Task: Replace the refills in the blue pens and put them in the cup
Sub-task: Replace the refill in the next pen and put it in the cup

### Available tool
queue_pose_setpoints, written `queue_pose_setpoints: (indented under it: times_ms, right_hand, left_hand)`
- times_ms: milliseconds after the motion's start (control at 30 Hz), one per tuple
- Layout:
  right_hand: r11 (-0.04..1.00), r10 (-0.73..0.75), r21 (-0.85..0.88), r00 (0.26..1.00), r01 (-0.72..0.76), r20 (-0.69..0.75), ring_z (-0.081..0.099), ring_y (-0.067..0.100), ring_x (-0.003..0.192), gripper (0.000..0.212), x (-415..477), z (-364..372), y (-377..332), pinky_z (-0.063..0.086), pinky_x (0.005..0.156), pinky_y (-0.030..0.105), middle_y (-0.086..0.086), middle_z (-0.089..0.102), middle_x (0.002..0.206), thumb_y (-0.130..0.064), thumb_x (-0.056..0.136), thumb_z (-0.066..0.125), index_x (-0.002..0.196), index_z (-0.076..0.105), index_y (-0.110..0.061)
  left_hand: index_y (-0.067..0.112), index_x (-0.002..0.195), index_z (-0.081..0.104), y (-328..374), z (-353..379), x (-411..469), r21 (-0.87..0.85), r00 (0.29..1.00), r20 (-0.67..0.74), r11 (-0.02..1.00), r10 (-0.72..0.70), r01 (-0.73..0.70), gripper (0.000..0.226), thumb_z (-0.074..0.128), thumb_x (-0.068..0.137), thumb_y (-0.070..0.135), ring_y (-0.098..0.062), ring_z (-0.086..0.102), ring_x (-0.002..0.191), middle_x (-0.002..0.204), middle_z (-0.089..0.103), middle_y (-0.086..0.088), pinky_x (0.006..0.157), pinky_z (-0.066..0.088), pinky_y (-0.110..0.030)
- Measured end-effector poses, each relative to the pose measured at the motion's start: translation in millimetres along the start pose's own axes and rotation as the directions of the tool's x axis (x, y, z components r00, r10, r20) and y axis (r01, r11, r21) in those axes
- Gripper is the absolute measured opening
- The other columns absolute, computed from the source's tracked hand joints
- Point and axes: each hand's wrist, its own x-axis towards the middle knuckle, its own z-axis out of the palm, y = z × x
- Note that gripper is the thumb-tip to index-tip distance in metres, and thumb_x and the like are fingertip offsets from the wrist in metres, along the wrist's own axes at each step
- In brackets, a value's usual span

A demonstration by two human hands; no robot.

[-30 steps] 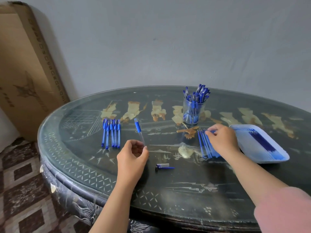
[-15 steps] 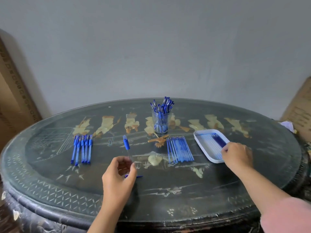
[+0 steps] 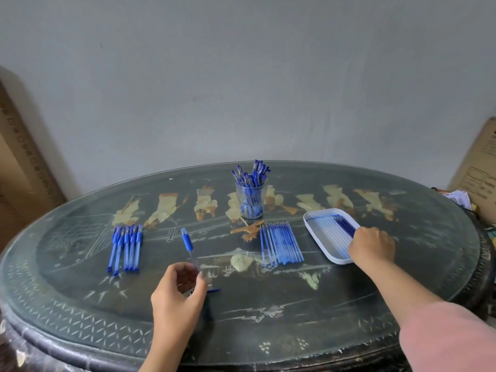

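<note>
The clear-barrelled pen with a blue grip (image 3: 189, 245) tilts above the dark oval bench (image 3: 268, 318), its lower end pinched by the left hand (image 3: 177, 294), while the right hand (image 3: 371, 247) curls over the white rectangular tray (image 3: 316, 229) corner, grip unclear.

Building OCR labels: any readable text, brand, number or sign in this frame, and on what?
None can be quoted.
On the left cardboard box: a column of printed characters, too blurred to read.
On the right cardboard box: printed lines, too blurred to read.
On the blue pens: no print legible.
</note>
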Motion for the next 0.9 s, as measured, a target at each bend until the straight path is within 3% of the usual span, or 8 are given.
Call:
queue_pose_setpoints:
  times_ms: [200,533,700,833,900]
  right_hand:
    - [0.998,-0.014,-0.058,0.999,0.012,-0.034,0.058,0.023,0.105,0.027,0,-1,-2,0.046,0.083,0.03,0.006,0.062,0.113,-0.019,0.091,0.053,0.116,0.059,-0.012]
    - [0.993,-0.032,-0.113,0.999,0.036,0.038,0.055,0.024,0.108,0.027,1,-4,-7,0.047,0.088,0.03,0.005,0.062,0.117,-0.02,0.092,0.052,0.117,0.06,-0.015]
    - [0.997,-0.056,-0.051,0.996,0.06,0.074,0.058,0.024,0.103,0.022,0,-6,-12,0.05,0.084,0.03,0.007,0.064,0.111,-0.014,0.092,0.054,0.112,0.061,-0.012]
    - [0.997,-0.08,-0.019,0.995,0.081,0.06,0.056,0.028,0.105,0.025,-1,-9,-16,0.048,0.085,0.031,0.011,0.061,0.114,-0.012,0.091,0.05,0.113,0.062,-0.01]
    - [0.987,-0.079,0.142,0.997,0.075,0.023,0.056,0.033,0.105,0.026,-3,-15,-20,0.046,0.083,0.034,0.016,0.061,0.114,-0.009,0.092,0.047,0.112,0.063,-0.007]
  left_hand:
    - [0.02,0.083,0.062,2,1,0,0.008,1.0,0.008,1.0,0.0,0.0,0.021,0.073,0.08,0.002,-0.003,0.065,0.075,0.079,0.069,0.002,0.066,0.046,-0.002]
    - [0.02,0.083,0.062,1,0,0,0.007,1.0,0.019,1.0,-0.006,0.005,0.019,0.073,0.08,0.004,-0.005,0.065,0.074,0.078,0.069,0.001,0.067,0.047,-0.004]
    - [0.02,0.084,0.062,1,0,1,0.006,0.999,0.028,1.0,-0.015,0.015,0.018,0.072,0.081,0.006,-0.013,0.069,0.074,0.078,0.07,-0.002,0.068,0.049,-0.007]
    - [0.021,0.084,0.062,2,0,0,0.016,1.0,0.02,1.0,-0.015,0.015,0.018,0.073,0.081,0.007,-0.006,0.067,0.072,0.078,0.07,0.002,0.068,0.048,-0.006]
    - [0.022,0.084,0.063,4,-1,-1,0.006,1.0,0.014,1.0,-0.011,0.011,0.018,0.073,0.08,0.007,-0.002,0.066,0.073,0.078,0.07,0.004,0.068,0.048,-0.005]
